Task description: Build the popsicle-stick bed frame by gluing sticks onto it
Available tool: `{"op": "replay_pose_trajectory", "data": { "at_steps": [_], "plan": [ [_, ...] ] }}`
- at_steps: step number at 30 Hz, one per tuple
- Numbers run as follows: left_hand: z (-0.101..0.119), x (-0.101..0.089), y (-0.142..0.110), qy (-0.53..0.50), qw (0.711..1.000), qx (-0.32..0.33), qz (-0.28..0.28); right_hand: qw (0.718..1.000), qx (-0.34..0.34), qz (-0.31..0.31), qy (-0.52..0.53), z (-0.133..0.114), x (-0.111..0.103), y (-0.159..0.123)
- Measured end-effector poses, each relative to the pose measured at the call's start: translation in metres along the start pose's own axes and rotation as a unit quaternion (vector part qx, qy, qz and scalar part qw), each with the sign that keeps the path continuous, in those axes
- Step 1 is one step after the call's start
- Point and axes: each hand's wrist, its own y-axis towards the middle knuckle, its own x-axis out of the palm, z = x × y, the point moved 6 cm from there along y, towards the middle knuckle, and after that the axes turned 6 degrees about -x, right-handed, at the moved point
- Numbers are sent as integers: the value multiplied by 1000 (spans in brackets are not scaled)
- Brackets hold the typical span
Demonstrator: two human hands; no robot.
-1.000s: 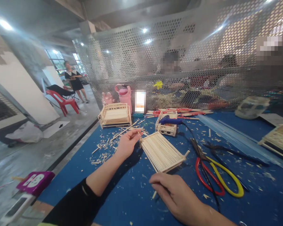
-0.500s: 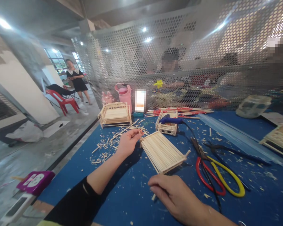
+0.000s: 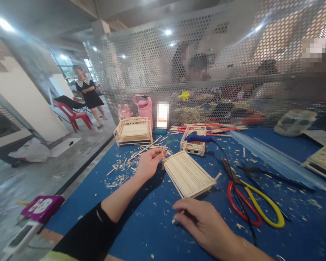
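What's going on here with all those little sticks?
A person is working with a stick panel on a blue table. The left hand pinches its far-left corner. The right hand is curled by its near edge; I can't tell if it grips anything. A blue tool lies across a small stick box, scissors lie to the right, and wood scraps are scattered about.

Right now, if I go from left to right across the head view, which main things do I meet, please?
Purple socket block → left hand → slatted stick panel → scissors with red and yellow handles → stick-built piece at the right edge.
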Motion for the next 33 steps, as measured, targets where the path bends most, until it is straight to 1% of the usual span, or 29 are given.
{"op": "replay_pose_trajectory", "data": {
  "at_steps": [8, 12, 24, 30, 33],
  "plan": [
    [2, 1, -1, 9, 1000, 4, -3, 1000, -3, -7, -3, -1, 1, 0],
    [3, 1, -2, 11, 1000, 4, -4, 1000, 7, -11, -4, 0, 2, 0],
    [2, 1, -1, 9, 1000, 3, -3, 1000, 8, -18, -2, -1, 1, 0],
    [0, 0, 0, 2, 1000, 6, -2, 999, -27, -3, -20, -1, 2, 1],
    [0, -1, -1, 3, 1000, 7, 0, 998, -49, -11, -37, 3, 6, -1]
  ]
}}
